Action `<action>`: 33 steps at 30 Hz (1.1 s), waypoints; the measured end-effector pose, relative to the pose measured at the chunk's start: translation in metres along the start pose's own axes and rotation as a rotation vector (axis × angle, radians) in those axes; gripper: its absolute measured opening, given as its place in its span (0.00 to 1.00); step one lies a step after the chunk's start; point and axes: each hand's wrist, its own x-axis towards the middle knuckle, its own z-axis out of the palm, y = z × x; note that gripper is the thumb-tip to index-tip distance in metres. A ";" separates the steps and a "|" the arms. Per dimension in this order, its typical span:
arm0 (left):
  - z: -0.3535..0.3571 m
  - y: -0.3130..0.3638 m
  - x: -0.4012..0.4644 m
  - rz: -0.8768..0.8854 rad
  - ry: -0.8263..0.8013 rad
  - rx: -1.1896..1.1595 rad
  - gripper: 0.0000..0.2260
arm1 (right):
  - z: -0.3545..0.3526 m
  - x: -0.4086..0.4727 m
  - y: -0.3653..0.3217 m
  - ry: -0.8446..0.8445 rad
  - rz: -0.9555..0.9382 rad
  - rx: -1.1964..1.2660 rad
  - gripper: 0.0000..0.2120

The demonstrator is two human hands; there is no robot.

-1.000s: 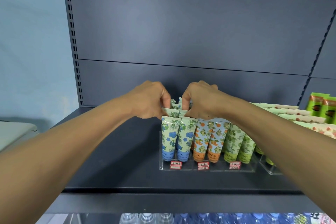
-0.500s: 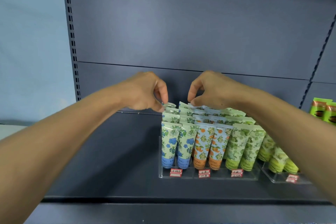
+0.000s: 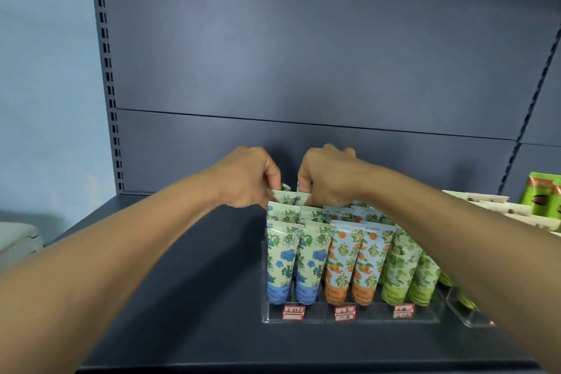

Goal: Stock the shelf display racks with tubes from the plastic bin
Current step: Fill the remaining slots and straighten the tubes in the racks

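A clear acrylic rack point(image 3: 306, 317) stands on the dark shelf and holds rows of upright tubes: blue-flower tubes point(image 3: 283, 258) at the left, orange-fruit tubes point(image 3: 349, 261) in the middle, green-leaf tubes point(image 3: 403, 267) at the right. My left hand point(image 3: 246, 176) pinches the crimped top of a back blue-flower tube point(image 3: 282, 194). My right hand point(image 3: 329, 174) pinches the top of the neighbouring back blue-flower tube point(image 3: 301, 196). Both hands sit over the rear of the blue rows, close together. The plastic bin is out of view.
A second clear rack point(image 3: 469, 317) with green tubes sits to the right, partly behind my right forearm. Pale boxes point(image 3: 498, 209) and a green package point(image 3: 542, 199) lie further right. The shelf point(image 3: 188, 282) stretches left of the rack. A white object point(image 3: 18, 240) sits at far left.
My hands have dropped and come closer together onto the tops of the back blue-flower tubes, after lifting apart half a second ago. The view shifted slightly.
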 end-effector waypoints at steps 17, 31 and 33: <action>0.002 0.002 -0.005 0.001 0.028 0.023 0.04 | 0.006 -0.003 0.001 0.068 -0.015 0.083 0.04; -0.010 0.001 -0.008 0.001 0.016 0.044 0.08 | -0.005 -0.006 0.006 0.043 0.032 0.149 0.10; -0.018 -0.002 -0.006 -0.008 0.028 0.074 0.09 | -0.014 -0.008 0.011 0.069 0.052 0.249 0.08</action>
